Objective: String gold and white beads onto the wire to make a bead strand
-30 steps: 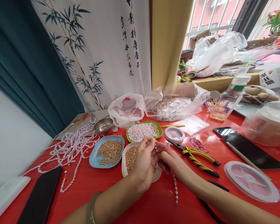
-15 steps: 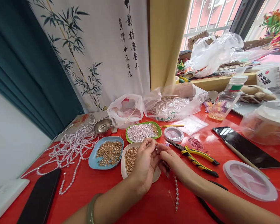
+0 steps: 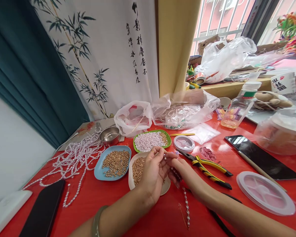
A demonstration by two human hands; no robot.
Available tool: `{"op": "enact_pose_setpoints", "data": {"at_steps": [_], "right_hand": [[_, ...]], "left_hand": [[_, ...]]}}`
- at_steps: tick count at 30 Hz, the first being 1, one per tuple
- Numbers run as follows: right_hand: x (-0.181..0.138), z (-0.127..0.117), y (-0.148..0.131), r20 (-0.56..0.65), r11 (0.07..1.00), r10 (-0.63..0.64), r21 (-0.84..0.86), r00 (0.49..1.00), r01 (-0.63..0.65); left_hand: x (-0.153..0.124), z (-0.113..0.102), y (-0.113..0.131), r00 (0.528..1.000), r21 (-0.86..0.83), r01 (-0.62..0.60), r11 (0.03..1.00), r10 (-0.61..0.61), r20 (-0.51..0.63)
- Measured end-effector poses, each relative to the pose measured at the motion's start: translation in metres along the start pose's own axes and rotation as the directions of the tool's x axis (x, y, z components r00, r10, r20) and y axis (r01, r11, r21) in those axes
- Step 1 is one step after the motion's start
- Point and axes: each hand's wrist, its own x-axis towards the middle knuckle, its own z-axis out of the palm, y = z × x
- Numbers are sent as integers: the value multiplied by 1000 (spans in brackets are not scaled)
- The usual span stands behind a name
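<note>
My left hand (image 3: 151,172) is closed in a pinch on a string of pearl beads (image 3: 186,207), above a cream plate of small gold beads (image 3: 138,169). Beside it, my right hand (image 3: 179,168) curls its fingers around the same string, which runs through them and hangs down over the table edge side of the hand. A thin thread tail (image 3: 181,212) dangles near the hanging end. Behind the hands lies a green tray (image 3: 169,142) with white and gold beads; to the left is a blue plate (image 3: 98,171) with larger gold beads.
Yellow-black pliers (image 3: 209,169), a small spool (image 3: 184,143) and a large spool (image 3: 265,192) lie right, near a tablet (image 3: 263,158). Left are heaped pearl strands (image 3: 76,161), a metal bowl (image 3: 110,135) and a black phone (image 3: 43,209). Plastic bags (image 3: 185,113) stand behind.
The view has shifted very slightly. Both hands keep nearly the same pose, and the hanging bead string has swung a little to the right.
</note>
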Motion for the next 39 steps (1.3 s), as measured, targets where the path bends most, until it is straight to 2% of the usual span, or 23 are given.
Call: {"op": "enact_pose_setpoints", "data": {"at_steps": [14,22,28,30,32,36,39], "right_hand": [[1,1,3,-11,1000,27,14,1000,-27],[-3,2,-8,-8,999,19,41,1000,-19],[-2,-1,-10,2,999,28,45,1000,-28],[-4,-4,-15,17,998,2,66,1000,-4],[-6,-6,-22,39,988,-107,120,994,101],[-9,-7,-29,-21,958,-231,168,973,231],[-8,-9,-27,-18,938,-307,163,952,306]], "left_hand": [[2,-2,-1,999,-37,47,998,-46,29],[2,-2,2,998,-46,63,997,-61,32],[4,-3,13,993,-8,110,994,-109,38],[4,-2,21,991,74,66,995,-74,113],[2,0,31,985,195,-27,981,-7,173],[1,1,45,974,401,-172,900,93,208],[3,-1,48,962,474,-231,850,127,240]]}}
